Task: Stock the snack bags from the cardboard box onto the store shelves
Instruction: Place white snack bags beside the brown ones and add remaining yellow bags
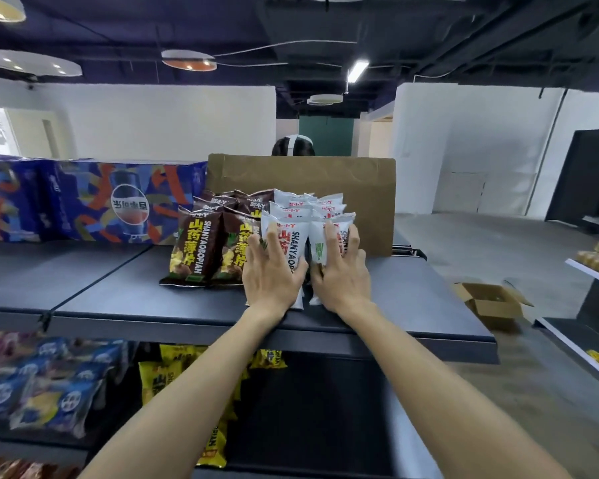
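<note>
Rows of white snack bags [300, 210] stand on the dark top shelf [125, 292], with rows of brown snack bags [196, 245] to their left. My left hand [272, 271] presses flat with straight fingers against the front white bag of the left row. My right hand [341, 267] presses the same way against the front white bag [318, 245] of the right row. A flattened sheet of cardboard [363, 198] stands upright behind the bags. An open cardboard box [491, 300] sits on the floor to the right.
A blue drinks carton [83, 198] lies on the top shelf at the left. Yellow snack bags [168, 371] and blue bags [49, 385] fill the lower shelf. Another shelf unit [592, 271] with yellow packs stands at the right. A person's head [293, 146] shows behind the cardboard.
</note>
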`<action>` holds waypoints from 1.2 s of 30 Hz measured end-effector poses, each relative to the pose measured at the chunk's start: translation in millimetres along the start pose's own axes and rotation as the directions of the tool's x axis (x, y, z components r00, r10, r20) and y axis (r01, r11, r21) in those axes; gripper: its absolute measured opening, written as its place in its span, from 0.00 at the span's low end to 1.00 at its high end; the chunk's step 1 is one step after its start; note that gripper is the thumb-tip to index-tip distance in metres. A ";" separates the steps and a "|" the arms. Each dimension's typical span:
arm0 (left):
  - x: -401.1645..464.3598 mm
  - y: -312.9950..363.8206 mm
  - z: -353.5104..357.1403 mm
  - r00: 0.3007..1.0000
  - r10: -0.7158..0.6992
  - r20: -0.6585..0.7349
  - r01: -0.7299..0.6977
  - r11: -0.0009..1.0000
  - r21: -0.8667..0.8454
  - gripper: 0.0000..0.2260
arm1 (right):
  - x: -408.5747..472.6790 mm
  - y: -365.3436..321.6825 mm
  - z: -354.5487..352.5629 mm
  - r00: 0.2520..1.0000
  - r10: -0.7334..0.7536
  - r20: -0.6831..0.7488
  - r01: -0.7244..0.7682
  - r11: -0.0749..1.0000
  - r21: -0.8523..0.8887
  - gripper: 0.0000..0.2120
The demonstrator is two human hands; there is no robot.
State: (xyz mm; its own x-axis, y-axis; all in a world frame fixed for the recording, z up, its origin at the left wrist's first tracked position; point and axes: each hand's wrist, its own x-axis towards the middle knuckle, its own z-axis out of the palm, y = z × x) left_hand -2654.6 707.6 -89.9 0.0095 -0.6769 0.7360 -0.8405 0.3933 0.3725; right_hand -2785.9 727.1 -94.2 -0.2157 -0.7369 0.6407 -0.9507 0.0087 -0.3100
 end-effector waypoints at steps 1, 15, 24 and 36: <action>0.6 -1.0 2.3 1.000 -0.004 -0.004 0.004 1.000 -0.010 0.32 | 0.8 0.5 4.2 1.000 -0.006 -0.008 0.006 1.000 -0.016 0.35; -15.6 -4.6 -13.0 0.954 -0.064 0.292 0.088 0.994 -0.068 0.35 | -21.7 -5.3 -14.3 0.959 0.091 0.268 -0.058 0.990 -0.127 0.38; -57.3 -13.1 -42.4 0.906 0.033 0.422 -0.001 0.997 -0.077 0.35 | -69.0 -20.0 -43.7 0.952 0.138 0.272 -0.101 0.984 -0.147 0.32; -87.2 -28.5 -82.1 0.882 0.278 0.381 -0.295 0.955 -0.016 0.23 | -109.4 -27.2 -88.2 0.974 0.081 0.214 -0.033 0.974 -0.223 0.19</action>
State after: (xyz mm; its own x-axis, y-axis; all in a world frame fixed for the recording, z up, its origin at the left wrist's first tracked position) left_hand -2587.0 806.5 -118.3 -0.4320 -0.7243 0.5373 -0.7972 0.5853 0.1480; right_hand -2756.2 867.1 -93.8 -0.2398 -0.8610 0.4484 -0.9689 0.1832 -0.1664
